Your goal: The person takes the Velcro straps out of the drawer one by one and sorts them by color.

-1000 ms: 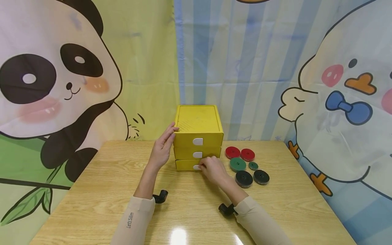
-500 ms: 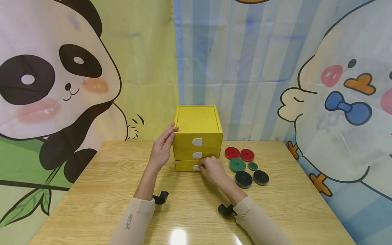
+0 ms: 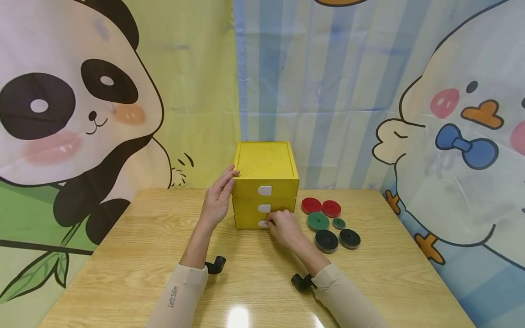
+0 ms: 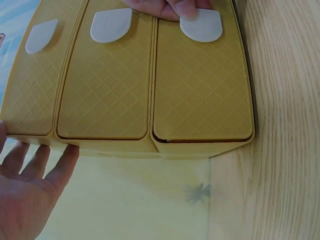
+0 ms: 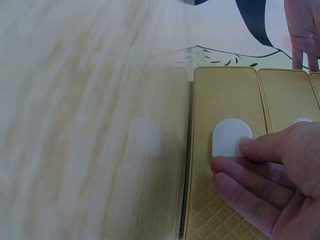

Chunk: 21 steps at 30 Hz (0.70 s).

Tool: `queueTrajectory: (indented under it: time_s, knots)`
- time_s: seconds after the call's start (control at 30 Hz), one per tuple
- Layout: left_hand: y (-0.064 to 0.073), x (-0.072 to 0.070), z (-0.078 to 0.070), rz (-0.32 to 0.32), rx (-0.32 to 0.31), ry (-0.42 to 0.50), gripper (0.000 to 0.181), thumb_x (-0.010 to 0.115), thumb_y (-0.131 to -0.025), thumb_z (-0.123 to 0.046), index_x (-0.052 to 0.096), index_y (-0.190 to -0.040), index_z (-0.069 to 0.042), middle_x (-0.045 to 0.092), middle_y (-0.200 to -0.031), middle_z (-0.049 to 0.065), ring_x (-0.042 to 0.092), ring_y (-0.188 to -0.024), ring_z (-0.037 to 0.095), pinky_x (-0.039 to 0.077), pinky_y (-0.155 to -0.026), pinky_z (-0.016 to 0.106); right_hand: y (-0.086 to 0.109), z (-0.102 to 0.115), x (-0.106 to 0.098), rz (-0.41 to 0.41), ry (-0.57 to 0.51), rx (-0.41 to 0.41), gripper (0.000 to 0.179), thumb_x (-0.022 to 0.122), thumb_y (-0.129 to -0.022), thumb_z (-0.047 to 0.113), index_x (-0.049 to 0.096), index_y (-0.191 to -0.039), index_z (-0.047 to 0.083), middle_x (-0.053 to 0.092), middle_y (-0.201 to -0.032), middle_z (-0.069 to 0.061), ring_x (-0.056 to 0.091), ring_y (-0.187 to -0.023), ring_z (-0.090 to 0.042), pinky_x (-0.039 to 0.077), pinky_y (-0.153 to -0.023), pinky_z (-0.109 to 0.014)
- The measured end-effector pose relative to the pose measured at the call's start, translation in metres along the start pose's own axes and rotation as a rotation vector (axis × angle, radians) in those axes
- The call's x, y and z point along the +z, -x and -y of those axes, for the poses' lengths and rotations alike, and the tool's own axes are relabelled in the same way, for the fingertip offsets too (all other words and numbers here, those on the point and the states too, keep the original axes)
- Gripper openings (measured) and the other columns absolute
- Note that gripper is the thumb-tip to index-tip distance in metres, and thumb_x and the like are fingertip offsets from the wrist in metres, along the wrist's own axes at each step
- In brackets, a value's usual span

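Observation:
A yellow drawer box [image 3: 266, 159] with three stacked drawers stands on the table, each front bearing a white tab handle. My left hand [image 3: 215, 200] lies along the box's upper left side, its fingers extended against it; they also show at the box's side in the left wrist view. At the bottom drawer [image 4: 202, 90], my right hand [image 3: 285, 227] pinches the white handle [image 5: 231, 136] with the thumb on its edge and the fingers curled beside it. All three drawer fronts look about flush with one another.
Right of the box lie flat round rolls: two red rolls [image 3: 311, 205], a large green roll [image 3: 318, 221] with a small green roll [image 3: 338, 223], and two black rolls [image 3: 326, 240]. A printed cloth backdrop [image 3: 197, 91] hangs behind the wooden table [image 3: 135, 273].
The bottom drawer's front, which stood out slightly earlier, now looks in line with the drawers above. Both hands keep nearly the same places.

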<state>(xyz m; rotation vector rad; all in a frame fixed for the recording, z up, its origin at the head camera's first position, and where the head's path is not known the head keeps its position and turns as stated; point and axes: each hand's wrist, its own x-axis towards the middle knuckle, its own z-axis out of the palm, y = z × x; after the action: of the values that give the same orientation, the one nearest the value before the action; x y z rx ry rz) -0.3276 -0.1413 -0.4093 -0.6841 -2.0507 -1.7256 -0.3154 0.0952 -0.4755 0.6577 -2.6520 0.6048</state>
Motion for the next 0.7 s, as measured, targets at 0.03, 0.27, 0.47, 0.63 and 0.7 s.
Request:
queueTrajectory:
  time_s: [0.03, 0.27, 0.47, 0.63, 0.7]
  knots:
    - [0.000, 0.001, 0.000, 0.001, -0.004, -0.004, 0.035, 0.045, -0.114, -0.023, 0.062, -0.142, -0.013, 0.036, -0.169, 0.003, 0.029, -0.158, 0.017, 0.033, -0.125, 0.041, 0.000, -0.001, 0.000, 0.001, 0.001, 0.000, 0.006, 0.082, -0.091, 0.018, 0.081, -0.086, 0.016, 0.077, -0.080, 0.006, 0.068, -0.068, -0.014, 0.058, -0.063, -0.032]
    - [0.001, 0.011, -0.002, -0.012, 0.039, -0.106, 0.037, 0.052, -0.111, -0.026, 0.060, -0.146, -0.018, 0.036, -0.169, 0.002, 0.033, -0.156, 0.023, 0.036, -0.122, 0.057, 0.010, -0.007, -0.014, 0.025, -0.017, 0.005, 0.008, 0.080, -0.094, 0.025, 0.080, -0.087, 0.020, 0.075, -0.078, 0.010, 0.064, -0.066, -0.009, 0.052, -0.058, -0.026]
    - [0.015, 0.022, -0.002, -0.047, 0.389, -0.532, 0.051, 0.060, -0.108, -0.029, 0.051, -0.155, -0.015, 0.031, -0.170, 0.013, 0.033, -0.156, 0.034, 0.030, -0.123, 0.065, 0.025, -0.013, -0.034, 0.056, -0.128, -0.166, 0.020, 0.078, -0.095, 0.027, 0.079, -0.108, 0.011, 0.079, -0.102, 0.000, 0.074, -0.093, -0.017, 0.063, -0.082, -0.035]
    - [0.039, 0.021, -0.004, 0.114, 0.602, -0.833, 0.056, 0.046, -0.110, -0.047, 0.045, -0.159, -0.020, 0.030, -0.170, 0.015, 0.034, -0.156, 0.035, 0.020, -0.125, 0.067, 0.041, -0.020, -0.045, 0.120, -0.002, -0.363, 0.057, 0.074, -0.097, 0.044, 0.062, -0.145, 0.014, 0.061, -0.150, -0.006, 0.061, -0.134, -0.027, 0.055, -0.107, -0.047]
    - [0.048, 0.020, -0.003, 0.225, 0.589, -0.912, 0.059, 0.038, -0.111, -0.054, 0.039, -0.162, -0.024, 0.025, -0.173, 0.012, 0.030, -0.158, 0.032, 0.014, -0.128, 0.065, 0.047, -0.023, -0.048, 0.157, 0.064, -0.399, 0.071, 0.071, -0.096, 0.052, 0.051, -0.156, 0.020, 0.048, -0.162, -0.005, 0.052, -0.144, -0.028, 0.049, -0.113, -0.051]
